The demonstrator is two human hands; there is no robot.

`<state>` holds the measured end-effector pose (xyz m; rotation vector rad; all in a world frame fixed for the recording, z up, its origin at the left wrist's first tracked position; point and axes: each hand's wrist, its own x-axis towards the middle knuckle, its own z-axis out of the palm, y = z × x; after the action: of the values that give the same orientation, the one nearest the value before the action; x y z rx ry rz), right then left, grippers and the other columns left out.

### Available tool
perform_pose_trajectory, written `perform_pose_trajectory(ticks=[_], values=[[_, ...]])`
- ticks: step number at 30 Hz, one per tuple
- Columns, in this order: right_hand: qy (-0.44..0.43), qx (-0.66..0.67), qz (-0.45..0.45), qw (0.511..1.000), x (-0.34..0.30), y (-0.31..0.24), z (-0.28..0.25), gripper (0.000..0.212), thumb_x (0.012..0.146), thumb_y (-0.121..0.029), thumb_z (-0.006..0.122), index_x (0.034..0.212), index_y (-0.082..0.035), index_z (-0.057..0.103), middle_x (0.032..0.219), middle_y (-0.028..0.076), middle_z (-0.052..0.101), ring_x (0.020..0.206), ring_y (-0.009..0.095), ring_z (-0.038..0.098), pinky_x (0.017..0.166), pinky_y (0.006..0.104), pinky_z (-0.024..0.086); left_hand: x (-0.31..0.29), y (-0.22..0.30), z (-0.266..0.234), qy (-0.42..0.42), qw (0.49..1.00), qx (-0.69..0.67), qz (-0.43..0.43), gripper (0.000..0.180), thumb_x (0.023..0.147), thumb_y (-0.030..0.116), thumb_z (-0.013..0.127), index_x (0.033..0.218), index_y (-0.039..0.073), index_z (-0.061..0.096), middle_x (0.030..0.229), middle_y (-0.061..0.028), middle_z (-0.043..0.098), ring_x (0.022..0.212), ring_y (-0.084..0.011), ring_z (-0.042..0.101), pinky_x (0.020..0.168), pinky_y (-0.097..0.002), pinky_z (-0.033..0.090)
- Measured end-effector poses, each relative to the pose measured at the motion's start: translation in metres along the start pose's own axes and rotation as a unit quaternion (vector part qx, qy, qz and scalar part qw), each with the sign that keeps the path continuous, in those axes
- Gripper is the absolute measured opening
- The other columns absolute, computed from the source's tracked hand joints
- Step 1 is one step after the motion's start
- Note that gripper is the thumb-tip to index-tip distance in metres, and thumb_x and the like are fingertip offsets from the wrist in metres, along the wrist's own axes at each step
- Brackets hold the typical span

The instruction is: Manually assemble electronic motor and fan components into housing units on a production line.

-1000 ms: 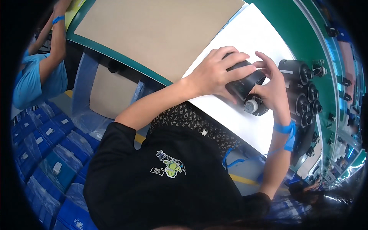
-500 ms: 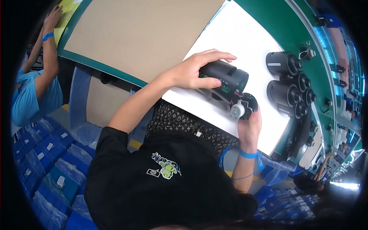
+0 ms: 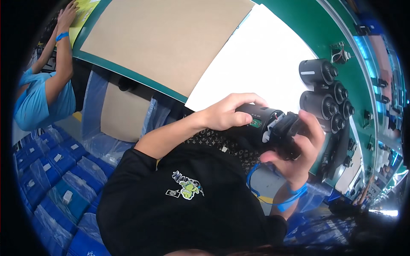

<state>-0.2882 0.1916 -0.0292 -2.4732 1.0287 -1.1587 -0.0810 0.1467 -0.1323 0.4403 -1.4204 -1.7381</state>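
Note:
My left hand (image 3: 224, 114) is wrapped around a black cylindrical housing (image 3: 261, 112), its thumb beside an opening where a green circuit board (image 3: 256, 123) shows. A black end piece (image 3: 285, 135) with a pale part at its edge meets the housing's right end. My right hand (image 3: 305, 149) grips this end piece, with the thumb below and the fingers curled around its far side. Both parts are held above the near edge of the white sheet (image 3: 256, 59). Whether the two are joined or only touching, I cannot tell.
Several black cylindrical units (image 3: 318, 71) stand clustered at the right of the bench. Behind them lies a small motor with wires (image 3: 340, 55). A brown board (image 3: 162, 38) covers the bench's left. Blue bins (image 3: 51, 170) in plastic stand lower left; a co-worker's arm (image 3: 64, 55) reaches over yellow material.
Both hands have come nearer to my body with the housing and end piece. My right hand has turned the end piece, bringing it against the housing's end; the round pale motor is now hidden.

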Motion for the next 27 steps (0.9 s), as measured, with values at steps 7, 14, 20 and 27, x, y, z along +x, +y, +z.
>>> perform_pose_trajectory(ticks=[7,14,20,27], values=[[-0.081,0.044,-0.048,0.995,-0.002,-0.003,0.003,0.069,0.072,-0.052,0.077,0.116,-0.008,0.046,0.127,0.022,0.050,0.107,0.040,0.054,0.089,0.0484,0.046,-0.006,-0.010,0.007,-0.018,0.996,-0.071,-0.041,0.079,0.078,0.063,0.062,0.120,-0.003,0.054,0.115,-0.0108,0.058,0.110,-0.0190,0.054,0.096,-0.0337,0.041],[0.077,0.199,0.078,0.974,-0.021,-0.011,0.025,0.125,0.054,-0.056,0.087,0.148,-0.008,0.022,0.146,0.030,0.032,0.136,0.046,0.034,0.110,0.0522,0.031,-0.009,-0.018,0.019,-0.004,0.997,-0.071,-0.006,0.067,0.080,0.055,0.063,0.116,0.000,0.052,0.112,-0.0096,0.055,0.109,-0.0188,0.051,0.098,-0.0342,0.039],[-0.035,0.378,0.308,0.872,-0.057,0.003,0.047,0.105,0.058,-0.022,0.094,0.143,-0.002,0.035,0.144,0.018,0.043,0.134,0.030,0.041,0.111,0.0421,0.033,0.001,-0.008,0.037,0.197,0.949,0.168,0.178,0.066,0.083,0.050,0.057,0.125,0.001,0.044,0.137,-0.0225,0.036,0.122,-0.0329,0.045,0.101,-0.0419,0.037],[-0.035,0.319,0.309,0.895,-0.044,0.000,0.024,0.085,0.060,-0.011,0.088,0.131,0.000,0.043,0.116,0.014,0.058,0.107,0.026,0.060,0.090,0.0363,0.049,0.048,0.088,0.045,-0.132,0.868,0.430,0.210,0.059,0.074,0.040,0.075,0.120,0.006,0.062,0.113,-0.0197,0.060,0.102,-0.0362,0.061,0.080,-0.0405,0.054]])
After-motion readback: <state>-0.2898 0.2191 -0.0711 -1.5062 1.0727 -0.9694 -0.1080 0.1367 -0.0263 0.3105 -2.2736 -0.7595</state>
